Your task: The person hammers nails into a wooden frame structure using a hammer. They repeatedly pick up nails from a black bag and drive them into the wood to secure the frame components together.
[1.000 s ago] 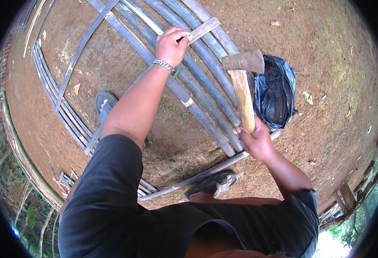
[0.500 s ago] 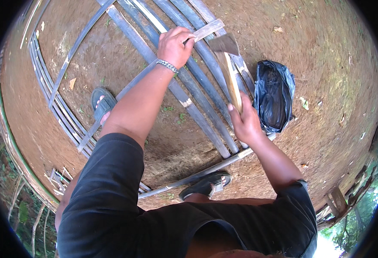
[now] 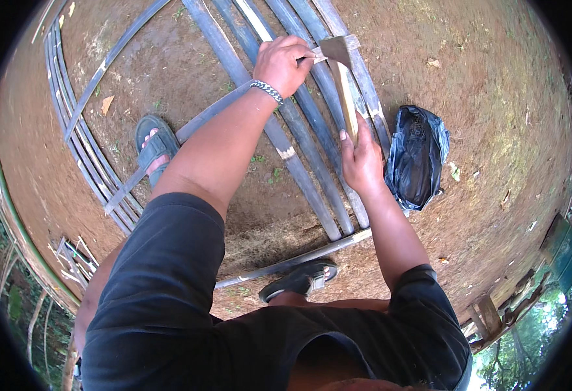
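My left hand [image 3: 285,62], with a metal bracelet on the wrist, is closed on the end of a short flat wooden stick [image 3: 333,49] held across long grey-blue bamboo slats [image 3: 299,130] that lie on bare earth. My right hand [image 3: 362,159] grips the pale wooden handle of a hatchet [image 3: 343,85]. The hatchet's dark head rests against the stick, just right of my left fingers.
A black plastic bag [image 3: 416,156] lies on the ground right of the slats. More thin slats [image 3: 84,150] are bundled at the left. My feet in sandals [image 3: 154,144] [image 3: 302,279] stand on the dirt. Wooden pieces sit at the lower right edge.
The hatchet has swung from the right, near the bag, up and left until its head meets the stick in my left hand. My left hand has stayed on the stick.
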Tool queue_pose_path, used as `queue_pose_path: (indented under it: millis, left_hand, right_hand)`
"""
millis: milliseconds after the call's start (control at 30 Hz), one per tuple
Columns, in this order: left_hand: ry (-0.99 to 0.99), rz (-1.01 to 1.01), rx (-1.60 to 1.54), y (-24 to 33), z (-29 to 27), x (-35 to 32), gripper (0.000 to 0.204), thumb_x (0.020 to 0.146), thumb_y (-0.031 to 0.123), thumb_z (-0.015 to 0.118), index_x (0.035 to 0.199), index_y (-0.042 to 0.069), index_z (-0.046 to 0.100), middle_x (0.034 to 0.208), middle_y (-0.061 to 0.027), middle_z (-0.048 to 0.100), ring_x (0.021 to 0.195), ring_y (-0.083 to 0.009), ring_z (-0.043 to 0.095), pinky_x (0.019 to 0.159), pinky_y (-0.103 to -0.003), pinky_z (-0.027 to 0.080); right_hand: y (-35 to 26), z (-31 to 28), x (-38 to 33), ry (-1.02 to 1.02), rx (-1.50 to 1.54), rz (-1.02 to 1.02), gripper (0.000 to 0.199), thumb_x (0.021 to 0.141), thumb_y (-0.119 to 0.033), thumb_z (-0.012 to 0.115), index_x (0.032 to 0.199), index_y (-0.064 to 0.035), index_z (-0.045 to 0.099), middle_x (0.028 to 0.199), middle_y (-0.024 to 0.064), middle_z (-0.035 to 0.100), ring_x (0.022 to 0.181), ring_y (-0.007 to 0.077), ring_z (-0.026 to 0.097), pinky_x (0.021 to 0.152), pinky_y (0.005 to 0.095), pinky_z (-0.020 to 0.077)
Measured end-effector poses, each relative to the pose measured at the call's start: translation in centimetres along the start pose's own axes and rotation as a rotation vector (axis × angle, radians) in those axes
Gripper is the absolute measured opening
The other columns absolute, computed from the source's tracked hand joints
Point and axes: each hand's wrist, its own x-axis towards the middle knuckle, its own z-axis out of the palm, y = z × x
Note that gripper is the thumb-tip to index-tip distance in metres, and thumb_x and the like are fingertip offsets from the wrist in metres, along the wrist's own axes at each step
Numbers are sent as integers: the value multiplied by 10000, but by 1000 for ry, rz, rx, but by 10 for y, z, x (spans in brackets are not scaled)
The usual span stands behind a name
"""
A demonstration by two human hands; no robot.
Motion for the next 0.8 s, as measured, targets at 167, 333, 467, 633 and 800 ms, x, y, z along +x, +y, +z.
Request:
queue_pose_path:
  millis: [167, 333, 467, 633, 800]
  left_hand:
    - [-27, -23, 9, -2, 0, 1, 120, 856, 241, 730, 905, 149, 788, 1038, 27, 705, 1072, -211, 625, 945, -408, 419]
    - [-37, -46, -18, -3, 0, 2, 119, 845, 246, 746, 908, 153, 787, 1037, 30, 697, 1082, -211, 618, 955, -412, 415]
    - [-52, -41, -12, -3, -1, 0, 104, 838, 234, 753, 903, 159, 783, 1027, 33, 692, 1079, -205, 616, 957, -408, 414]
    - [-12, -29, -20, -3, 1, 1, 86, 837, 212, 751, 894, 155, 779, 1023, 33, 690, 1066, -204, 617, 948, -408, 420]
    - [-25, -29, -14, -2, -2, -1, 74, 828, 194, 758, 883, 146, 774, 1017, 31, 690, 1059, -205, 621, 943, -406, 424]
  right_hand:
    - [-1, 2, 1, -12, -6, 8, 523, 1004, -181, 573, 1488, -100, 393, 1052, 335, 679, 984, 521, 652, 843, 564, 529]
    - [-1, 5, 1, 5, -7, 2, 524, 1000, -170, 572, 1489, -109, 396, 1064, 330, 680, 990, 519, 654, 842, 568, 530]
    - [-9, 0, 3, -6, -28, 64, 534, 999, -153, 571, 1498, -109, 389, 1075, 322, 681, 988, 514, 660, 833, 564, 535]
    - [-13, -1, 4, 27, -58, 17, 534, 1003, -155, 570, 1503, -114, 387, 1027, 318, 690, 958, 511, 672, 821, 552, 544]
    - [-10, -4, -1, -13, -63, 99, 521, 999, -142, 576, 1482, -78, 392, 1021, 321, 690, 944, 508, 680, 817, 542, 550]
